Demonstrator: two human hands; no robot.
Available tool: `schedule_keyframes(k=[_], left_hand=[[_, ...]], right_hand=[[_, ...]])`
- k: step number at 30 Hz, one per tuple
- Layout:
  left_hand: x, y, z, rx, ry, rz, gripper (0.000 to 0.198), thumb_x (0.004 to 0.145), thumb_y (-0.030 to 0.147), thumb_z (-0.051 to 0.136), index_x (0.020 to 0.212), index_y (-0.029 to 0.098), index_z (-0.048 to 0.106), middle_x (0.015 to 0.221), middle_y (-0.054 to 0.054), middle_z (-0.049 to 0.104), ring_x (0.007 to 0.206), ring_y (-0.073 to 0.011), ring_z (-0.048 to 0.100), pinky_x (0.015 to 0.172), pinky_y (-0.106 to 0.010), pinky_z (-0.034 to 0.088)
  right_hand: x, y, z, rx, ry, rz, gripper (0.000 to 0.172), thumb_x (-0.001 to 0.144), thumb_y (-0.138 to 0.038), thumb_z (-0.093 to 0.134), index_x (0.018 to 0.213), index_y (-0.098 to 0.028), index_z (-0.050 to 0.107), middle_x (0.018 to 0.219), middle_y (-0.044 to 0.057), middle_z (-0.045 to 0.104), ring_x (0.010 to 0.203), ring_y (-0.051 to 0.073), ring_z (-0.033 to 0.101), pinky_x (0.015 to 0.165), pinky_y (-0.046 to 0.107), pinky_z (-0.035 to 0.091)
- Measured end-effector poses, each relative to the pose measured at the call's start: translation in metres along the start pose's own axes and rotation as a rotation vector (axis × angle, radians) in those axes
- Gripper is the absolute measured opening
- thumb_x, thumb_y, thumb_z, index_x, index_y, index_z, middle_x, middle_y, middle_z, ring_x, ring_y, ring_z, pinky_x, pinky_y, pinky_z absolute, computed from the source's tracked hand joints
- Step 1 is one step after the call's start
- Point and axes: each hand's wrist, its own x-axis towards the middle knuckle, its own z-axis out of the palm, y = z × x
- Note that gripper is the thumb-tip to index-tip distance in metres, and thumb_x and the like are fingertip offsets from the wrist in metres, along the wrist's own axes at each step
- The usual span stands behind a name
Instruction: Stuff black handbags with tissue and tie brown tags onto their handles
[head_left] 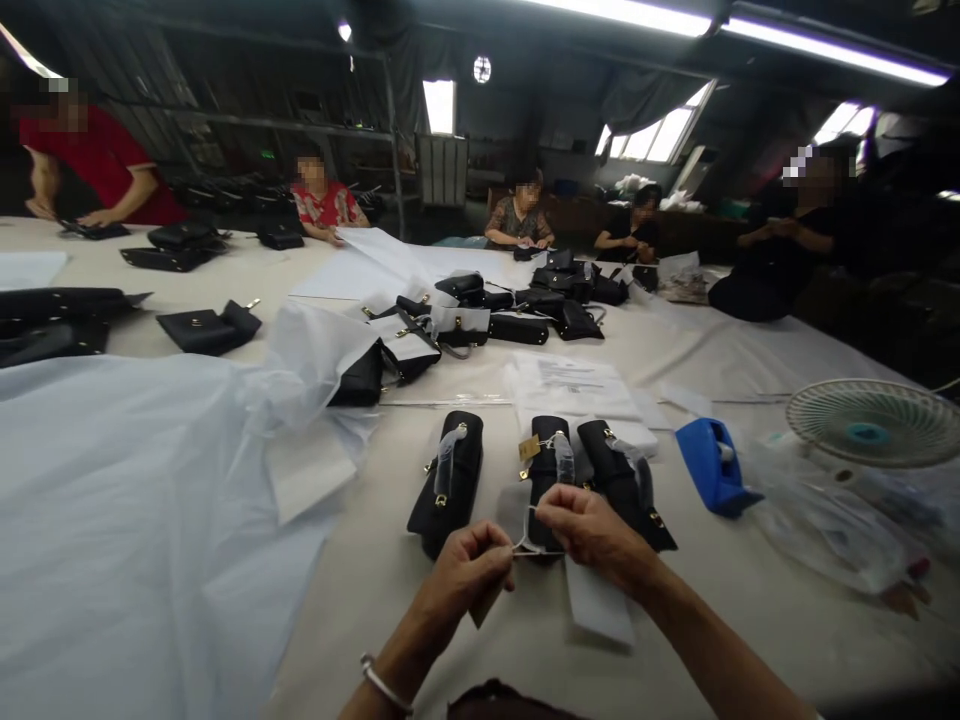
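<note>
Pinched closed, my left hand grips one part of a thin white string, and a brown hang tag shows below its fingers. My right hand pinches another part of the string, so it spans the small gap between both hands. Just beyond lies a black handbag with a plastic-wrapped handle and a tan tag on its gold hardware; my right hand covers part of it. Another black handbag lies to the left, and a third black handbag to the right.
A blue tape dispenser and a round fan stand at the right, near clear plastic bags. White sheeting covers the left side. More black bags are piled farther back, where several people work around the table.
</note>
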Motion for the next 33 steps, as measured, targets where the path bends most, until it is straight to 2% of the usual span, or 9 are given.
schedule_keyframes(k=[2,4,9,13,16,19,23,27,33], left_hand=[[0.002,0.002,-0.006,-0.022,0.049,0.037,0.034,0.075,0.045,0.074,0.076,0.015,0.059,0.059,0.0,0.063,0.054,-0.0093,0.051,0.056,-0.021,0.036],[0.004,0.004,-0.011,-0.038,0.091,0.054,0.032,0.076,0.045,0.073,0.077,0.015,0.059,0.056,0.001,0.061,0.052,-0.0089,0.05,0.054,-0.021,0.034],[0.008,0.001,-0.02,-0.111,0.091,0.057,0.031,0.076,0.042,0.073,0.076,0.015,0.059,0.053,0.003,0.058,0.048,-0.0078,0.048,0.052,-0.02,0.034],[0.008,-0.01,-0.024,-0.29,0.007,-0.028,0.033,0.072,0.041,0.077,0.076,0.015,0.057,0.05,0.003,0.056,0.044,-0.0082,0.047,0.05,-0.021,0.033],[0.006,-0.013,-0.032,-0.464,-0.006,-0.043,0.033,0.073,0.04,0.078,0.084,0.015,0.059,0.048,0.006,0.05,0.044,-0.007,0.043,0.053,-0.022,0.036],[0.004,-0.013,-0.047,-0.551,0.086,-0.01,0.032,0.075,0.039,0.078,0.087,0.016,0.059,0.048,0.007,0.046,0.047,-0.0062,0.04,0.056,-0.022,0.038],[-0.001,-0.021,-0.063,-0.343,0.113,-0.046,0.04,0.072,0.044,0.079,0.092,0.015,0.06,0.054,0.006,0.05,0.049,-0.0073,0.047,0.055,-0.021,0.036],[-0.002,-0.038,-0.067,-0.111,0.08,-0.159,0.054,0.066,0.058,0.079,0.094,0.016,0.062,0.062,0.005,0.051,0.053,-0.0085,0.047,0.055,-0.023,0.039],[-0.003,-0.051,-0.067,0.085,0.075,-0.197,0.063,0.066,0.076,0.067,0.087,0.016,0.061,0.064,0.003,0.052,0.057,-0.0114,0.05,0.058,-0.025,0.042]], right_hand=[[0.004,0.002,0.009,-0.243,-0.048,0.006,0.034,0.07,-0.045,0.08,0.083,-0.015,0.068,0.055,-0.007,0.045,0.051,0.006,0.03,0.049,0.025,0.018],[0.007,0.004,0.017,-0.335,-0.095,-0.01,0.034,0.069,-0.045,0.08,0.082,-0.015,0.073,0.059,-0.005,0.049,0.058,0.008,0.036,0.055,0.026,0.024],[0.017,0.009,0.027,-0.348,-0.026,-0.027,0.03,0.069,-0.046,0.078,0.068,-0.016,0.07,0.076,0.001,0.06,0.074,0.015,0.05,0.069,0.03,0.037],[0.021,0.013,0.025,-0.228,-0.128,-0.004,0.025,0.065,-0.038,0.08,0.065,-0.016,0.067,0.104,0.006,0.063,0.096,0.021,0.056,0.083,0.032,0.04],[0.019,0.019,0.016,-0.198,-0.17,0.093,0.025,0.065,-0.036,0.079,0.065,-0.015,0.064,0.099,0.007,0.066,0.088,0.019,0.055,0.078,0.032,0.039],[0.015,0.026,0.003,-0.157,-0.163,0.163,0.024,0.066,-0.034,0.077,0.067,-0.015,0.062,0.093,0.006,0.068,0.082,0.018,0.054,0.073,0.03,0.037],[0.014,0.031,-0.002,0.044,-0.082,0.109,0.021,0.07,-0.032,0.074,0.067,-0.016,0.061,0.092,0.006,0.066,0.085,0.019,0.055,0.075,0.031,0.041],[0.024,0.029,0.01,0.309,-0.041,0.075,0.021,0.076,-0.036,0.071,0.071,-0.017,0.062,0.087,0.004,0.062,0.079,0.017,0.056,0.077,0.034,0.048],[0.043,0.03,0.02,0.354,0.033,0.068,0.024,0.075,-0.037,0.076,0.074,-0.018,0.062,0.087,0.003,0.063,0.082,0.017,0.06,0.077,0.035,0.051]])
